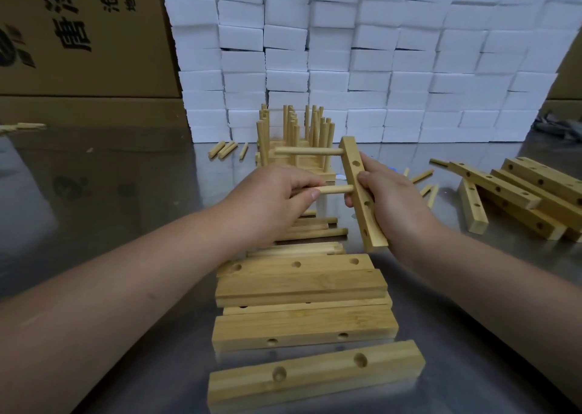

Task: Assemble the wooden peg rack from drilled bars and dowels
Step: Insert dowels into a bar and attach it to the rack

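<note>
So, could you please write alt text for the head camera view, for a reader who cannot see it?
A person's right hand grips a drilled wooden bar above a metal table while the left hand pinches a dowel whose end meets the bar's side; another dowel sticks out higher up. More drilled bars lie nearby, and white blocks are stacked behind.

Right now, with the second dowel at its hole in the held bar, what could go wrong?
1. The right hand holds the bar in the air, unsupported. An off-line push from the left hand could seat the second dowel tilted or jam it.
2. The right fingertips lie beside that hole and might get pinched.
3. The first dowel points toward the finished racks behind and may knock them.
</note>
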Demonstrator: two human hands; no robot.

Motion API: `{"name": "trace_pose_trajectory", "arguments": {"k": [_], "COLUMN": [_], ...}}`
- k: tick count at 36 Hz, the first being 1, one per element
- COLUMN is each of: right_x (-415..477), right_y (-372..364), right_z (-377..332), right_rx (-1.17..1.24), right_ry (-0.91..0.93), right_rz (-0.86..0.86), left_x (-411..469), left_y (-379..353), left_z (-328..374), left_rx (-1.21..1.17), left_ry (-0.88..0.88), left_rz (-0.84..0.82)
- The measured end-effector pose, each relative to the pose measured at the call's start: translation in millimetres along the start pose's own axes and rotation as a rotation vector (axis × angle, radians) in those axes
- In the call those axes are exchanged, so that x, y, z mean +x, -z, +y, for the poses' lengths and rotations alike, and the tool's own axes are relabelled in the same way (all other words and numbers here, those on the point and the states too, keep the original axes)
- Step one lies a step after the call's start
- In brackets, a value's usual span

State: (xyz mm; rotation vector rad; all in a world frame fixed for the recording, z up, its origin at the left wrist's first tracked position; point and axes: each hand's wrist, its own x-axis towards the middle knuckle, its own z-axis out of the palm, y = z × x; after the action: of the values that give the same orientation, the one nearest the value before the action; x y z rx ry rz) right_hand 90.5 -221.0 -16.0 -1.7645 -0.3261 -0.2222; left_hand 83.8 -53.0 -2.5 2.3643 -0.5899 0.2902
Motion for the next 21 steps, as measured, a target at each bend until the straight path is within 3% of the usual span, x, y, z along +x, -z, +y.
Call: {"name": "trace_pose_trajectory", "arguments": {"k": [7, 21], "right_x": [-1.5, -6.6], "right_y": [-2.2, -2.2], "right_z": [-3.7, -1.5], "right_rx": [0.010, -0.085], "right_ry": [0.068, 0.078], "right_rz": [-0.001, 0.025], "left_x": [-0.6, 0.0], "left_y": [1.3, 3.5], "left_z": [-2.1, 3.6], "left_rx": [0.020, -0.253], "left_ry": [0.003, 0.189], "left_rz": [0.033, -0.034]}}
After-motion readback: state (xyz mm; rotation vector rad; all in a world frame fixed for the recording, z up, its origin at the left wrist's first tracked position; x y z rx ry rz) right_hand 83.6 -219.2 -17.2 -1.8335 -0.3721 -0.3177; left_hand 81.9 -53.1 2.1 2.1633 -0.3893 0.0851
